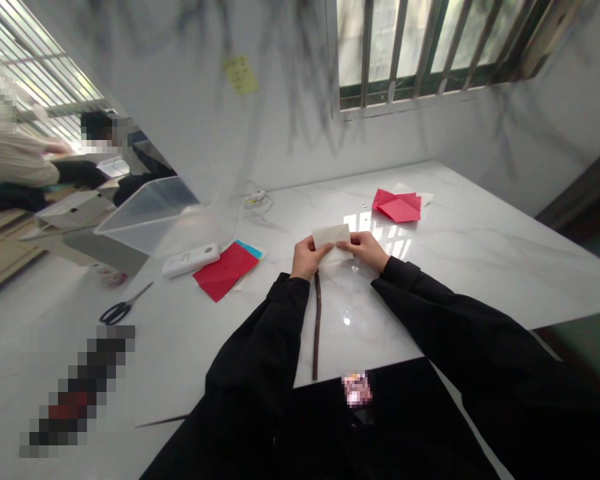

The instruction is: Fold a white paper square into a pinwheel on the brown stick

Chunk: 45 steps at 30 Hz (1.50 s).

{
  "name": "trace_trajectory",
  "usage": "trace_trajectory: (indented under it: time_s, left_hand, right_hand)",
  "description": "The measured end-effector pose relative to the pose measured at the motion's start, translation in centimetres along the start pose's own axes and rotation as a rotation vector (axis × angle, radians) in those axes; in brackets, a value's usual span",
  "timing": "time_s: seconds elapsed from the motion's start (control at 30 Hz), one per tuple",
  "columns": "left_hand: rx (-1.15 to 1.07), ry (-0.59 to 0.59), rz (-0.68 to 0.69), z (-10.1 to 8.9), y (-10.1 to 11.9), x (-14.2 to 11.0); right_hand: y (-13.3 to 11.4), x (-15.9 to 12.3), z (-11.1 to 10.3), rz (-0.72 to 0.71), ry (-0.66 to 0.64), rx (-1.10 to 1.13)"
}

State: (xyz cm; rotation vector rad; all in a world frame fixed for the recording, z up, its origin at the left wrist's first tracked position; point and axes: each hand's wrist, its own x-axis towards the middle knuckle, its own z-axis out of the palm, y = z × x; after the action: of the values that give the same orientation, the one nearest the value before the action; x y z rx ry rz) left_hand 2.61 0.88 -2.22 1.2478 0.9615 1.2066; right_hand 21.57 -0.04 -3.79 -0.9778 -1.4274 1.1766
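Between both hands I hold a cream-white sheet of paper [331,235] that looks folded, a little above the marbled table [480,267]. My left hand [309,257] grips its left side, thumb across the front. My right hand [367,250] pinches the right side, its thumb close to the left one. Below my left hand a thin brown stick [317,327] lies lengthwise on the table, its far end near the wrist. Red paper [225,272] lies to the left, over blue paper [249,249]. Folded red paper [399,207] rests at the far right on a pale sheet.
Black-handled scissors [117,311] and a long white device [191,261] lie on the left. A clear plastic bin [150,213] stands behind them. A small white object with a cord [256,198] sits by the wall. Two people are at the far left. A barred window [430,50] is above.
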Motion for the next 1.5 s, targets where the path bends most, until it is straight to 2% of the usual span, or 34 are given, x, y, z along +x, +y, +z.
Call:
trace_trajectory:
  time_s: [0.13, 0.23, 0.3, 0.37, 0.47, 0.6, 0.83, 1.1, 1.33, 1.4, 1.5]
  left_hand:
    - [0.019, 0.026, 0.015, -0.2, 0.3, 0.3]
    - [0.0, 0.165, 0.096, -0.9, 0.5, 0.8]
    - [-0.029, 0.271, 0.151, -1.4, 0.4, 1.3]
    - [-0.07, 0.325, 0.167, -1.9, 0.3, 1.6]
    - [-0.116, 0.331, 0.158, -2.0, 0.0, 1.9]
    - [-0.122, 0.304, 0.188, -1.6, -0.3, 1.7]
    - [-0.141, 0.265, 0.169, -1.0, -0.3, 1.4]
    - [-0.108, 0.188, 0.126, -0.3, -0.2, 0.7]
    - [-0.076, 0.168, 0.091, -0.2, 0.2, 0.6]
    - [-0.075, 0.151, 0.073, -0.1, 0.3, 0.5]
    - [-0.074, 0.133, 0.058, 0.0, 0.4, 0.5]
  right_hand:
    - [-0.5, 0.1, 0.3, 0.032, 0.006, 0.011]
    - [-0.7, 0.4, -0.4, -0.004, 0.095, -0.014]
    - [-0.5, 0.7, -1.5, -0.05, 0.196, -0.117]
    - [0.0, 1.0, -3.1, -0.079, 0.31, -0.317]
    - [1.1, 1.3, -5.6, -0.057, 0.453, -0.59]
    - [2.1, 2.1, -7.9, 0.021, 0.538, -0.709]
    - [2.8, 4.3, -8.5, 0.042, 0.489, -0.916]
    - [3.0, 5.7, -8.6, 0.105, 0.544, -0.942]
    - [2.9, 5.0, -8.1, -0.093, 0.559, -0.817]
    - [2.6, 4.7, -7.4, -0.138, 0.516, -0.728]
    - [2.2, 4.2, -5.9, -0.165, 0.384, -0.621]
